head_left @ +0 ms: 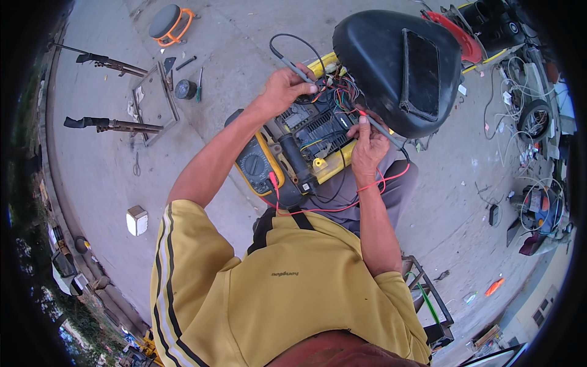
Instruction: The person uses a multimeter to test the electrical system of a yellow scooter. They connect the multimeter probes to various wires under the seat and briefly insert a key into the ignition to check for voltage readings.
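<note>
My left hand (281,90) is closed around a grey multimeter probe (296,70) with a black lead, its tip down among the wires. My right hand (369,144) pinches a second grey probe (386,131) with a red tip end, pointing at the same wiring. Between them lies a bundle of coloured wires (342,92) beside finned black modules (321,128) in a yellow vehicle frame (333,166). The yellow-rimmed multimeter (254,164) rests to the left on a dark padded part. Its red lead (342,210) loops across my lap to my right wrist. The probe contact points are too small to make out.
A large rounded black shell (373,61) with a rectangular recess stands just beyond the wiring. A metal frame (156,101), a screwdriver (199,84) and an orange-legged stool (174,25) are at far left. Cables and a wheel (535,120) lie along the right side.
</note>
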Motion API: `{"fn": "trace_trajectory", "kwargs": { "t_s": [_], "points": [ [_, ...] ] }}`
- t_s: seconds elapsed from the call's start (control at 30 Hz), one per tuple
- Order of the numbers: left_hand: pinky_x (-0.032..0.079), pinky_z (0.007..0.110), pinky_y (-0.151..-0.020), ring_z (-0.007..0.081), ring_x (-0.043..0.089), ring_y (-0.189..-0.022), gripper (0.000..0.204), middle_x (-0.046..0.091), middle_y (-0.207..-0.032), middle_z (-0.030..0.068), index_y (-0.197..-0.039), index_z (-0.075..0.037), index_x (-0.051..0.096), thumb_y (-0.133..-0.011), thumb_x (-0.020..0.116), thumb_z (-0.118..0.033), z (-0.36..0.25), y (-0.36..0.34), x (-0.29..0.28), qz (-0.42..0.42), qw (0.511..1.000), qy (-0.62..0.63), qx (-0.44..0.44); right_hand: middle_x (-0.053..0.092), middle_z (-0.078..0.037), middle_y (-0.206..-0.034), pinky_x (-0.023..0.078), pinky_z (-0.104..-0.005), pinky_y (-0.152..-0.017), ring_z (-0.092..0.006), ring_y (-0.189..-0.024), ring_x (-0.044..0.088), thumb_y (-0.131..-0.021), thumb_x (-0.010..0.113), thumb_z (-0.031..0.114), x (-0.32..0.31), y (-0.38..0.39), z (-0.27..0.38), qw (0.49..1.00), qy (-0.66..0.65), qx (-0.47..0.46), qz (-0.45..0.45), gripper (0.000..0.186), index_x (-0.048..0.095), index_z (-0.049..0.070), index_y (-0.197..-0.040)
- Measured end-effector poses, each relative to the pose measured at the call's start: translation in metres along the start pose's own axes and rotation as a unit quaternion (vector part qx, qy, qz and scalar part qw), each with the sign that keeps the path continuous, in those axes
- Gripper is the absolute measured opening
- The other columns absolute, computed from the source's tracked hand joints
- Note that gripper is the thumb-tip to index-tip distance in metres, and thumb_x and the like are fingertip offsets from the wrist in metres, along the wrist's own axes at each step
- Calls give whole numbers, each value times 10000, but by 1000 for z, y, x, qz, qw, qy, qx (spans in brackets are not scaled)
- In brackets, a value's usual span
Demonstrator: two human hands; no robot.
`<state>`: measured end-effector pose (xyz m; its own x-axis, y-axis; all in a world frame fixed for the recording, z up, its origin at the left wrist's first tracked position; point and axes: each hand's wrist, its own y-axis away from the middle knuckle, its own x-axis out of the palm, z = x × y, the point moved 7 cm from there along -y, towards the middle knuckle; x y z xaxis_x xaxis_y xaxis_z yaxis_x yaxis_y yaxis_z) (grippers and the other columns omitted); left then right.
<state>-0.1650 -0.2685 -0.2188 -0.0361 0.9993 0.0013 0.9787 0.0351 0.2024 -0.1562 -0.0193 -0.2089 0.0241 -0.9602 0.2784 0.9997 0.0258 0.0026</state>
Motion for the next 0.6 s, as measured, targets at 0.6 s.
{"fn": "trace_trajectory", "kwargs": {
  "t_s": [0.6],
  "points": [
    [499,306,-746,115,645,-834,183,678,-907,42,-1072,22,649,-970,705,-120,-36,17,12,-55,964,-247,78,737,-167,-1152,497,-234,-572,-104,-633,593,-1041,608,61,-3,0,-4,1000,26,3,4,198,587,-60,-1197]
  ]
}}
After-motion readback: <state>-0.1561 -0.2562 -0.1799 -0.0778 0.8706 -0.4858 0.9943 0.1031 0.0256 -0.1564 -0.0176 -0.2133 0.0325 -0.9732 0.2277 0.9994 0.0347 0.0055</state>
